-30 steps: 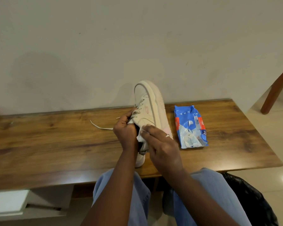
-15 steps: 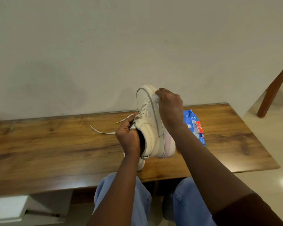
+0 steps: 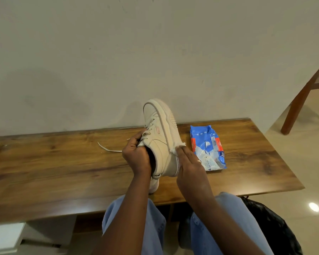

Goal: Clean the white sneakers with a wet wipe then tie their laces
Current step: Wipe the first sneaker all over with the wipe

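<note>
- One white sneaker [image 3: 158, 137] is in work. It is held up over the middle of the bench [image 3: 53, 172], turned on its side, with the toe toward 12 o'clock and the sole facing 3 o'clock.
- The left grip [image 3: 135, 153] grasps this sneaker at the collar and tongue, fingers curled into the opening. We judge this hold a sound anchor.
- The right grip [image 3: 190, 166] is released, not clenched. Its fingers lie fairly straight and press the wet wipe [image 3: 175, 148] against the sole edge near the heel.
- We judge the step in hand to be wiping the sole sidewall. We recommend long strokes along the edge from heel to toe under steady pressure, with the left grip bracing so the shoe does not twist.
- We advise refolding the wipe to a fresh face as it soils, and working it into the seam between upper and sole.
- The loose lace [image 3: 109, 149] trails on the bench toward 9 o'clock. We keep it out of the wipe's path, and it is not yet tied.
- A second sneaker [image 3: 153, 185] shows only in part at 6 o'clock of the held one. We cannot tell its condition.
- The blue-and-white wipe pack [image 3: 207, 148] lies flat at 3 o'clock of the sneaker, near but apart from it. Its orange bands and white label carry print that we cannot read reliably.
- No brand is legible on the sneaker.
</note>
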